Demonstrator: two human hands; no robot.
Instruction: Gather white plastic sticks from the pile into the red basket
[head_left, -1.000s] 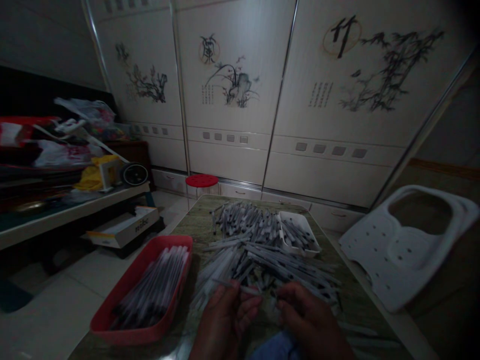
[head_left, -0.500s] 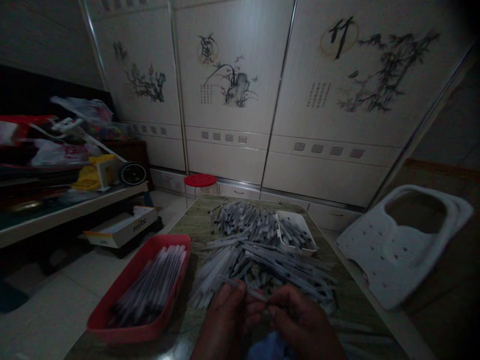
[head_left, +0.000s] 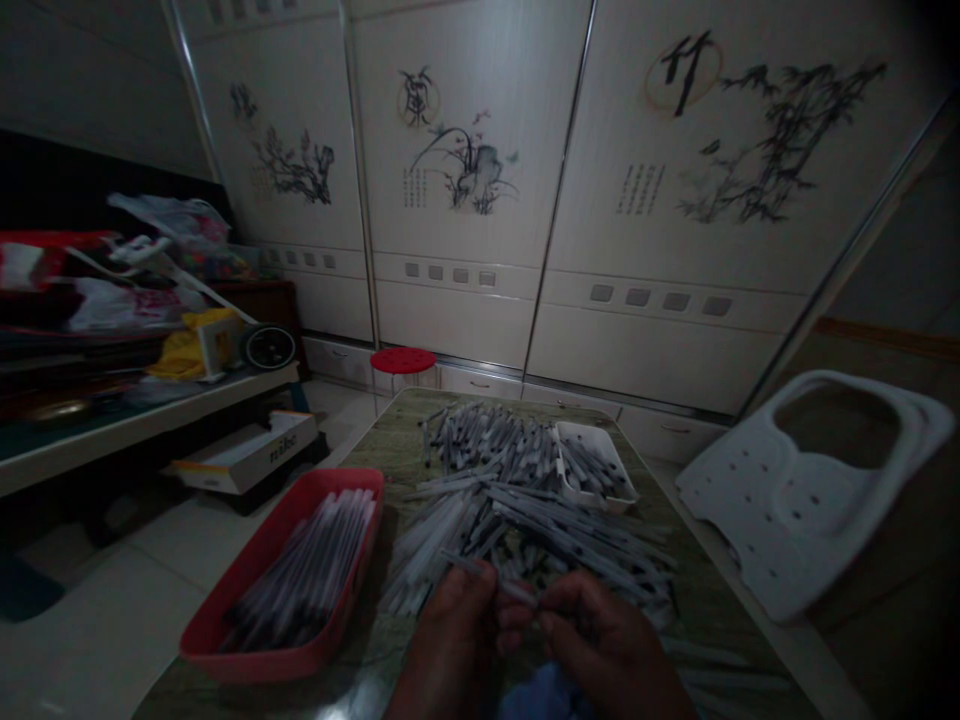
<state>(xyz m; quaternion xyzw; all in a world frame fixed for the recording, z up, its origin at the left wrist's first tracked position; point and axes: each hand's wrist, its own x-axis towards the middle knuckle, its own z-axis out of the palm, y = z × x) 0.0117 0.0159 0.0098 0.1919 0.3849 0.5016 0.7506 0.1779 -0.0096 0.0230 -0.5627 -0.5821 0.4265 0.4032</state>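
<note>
My left hand (head_left: 463, 610) is closed around a slim, translucent pen (head_left: 517, 592), whose far end sticks out past the thumb to the upper left. At the pen's other end, the fingertips of my right hand (head_left: 592, 630) pinch together; whether they hold the pen itself or a small part on it is hidden. Just beyond both hands lies a loose heap of long clear pen tubes (head_left: 435, 535), with shorter pen parts with dark ends (head_left: 487, 435) piled farther back. Left of my hands, a red plastic basket (head_left: 191, 640) holds a bundle of pens with dark lower ends (head_left: 315, 570).
A white tray (head_left: 628, 492) of dark-tipped parts stands at the table's back right. More tubes (head_left: 727, 670) lie near the right edge. Around the table are a white plastic chair (head_left: 787, 510), a red stool (head_left: 403, 361), a shoe box (head_left: 255, 460) and a cluttered bench (head_left: 225, 400).
The whole view has shifted slightly. Both hands keep the same grip on the pen, with hardly any visible movement.
</note>
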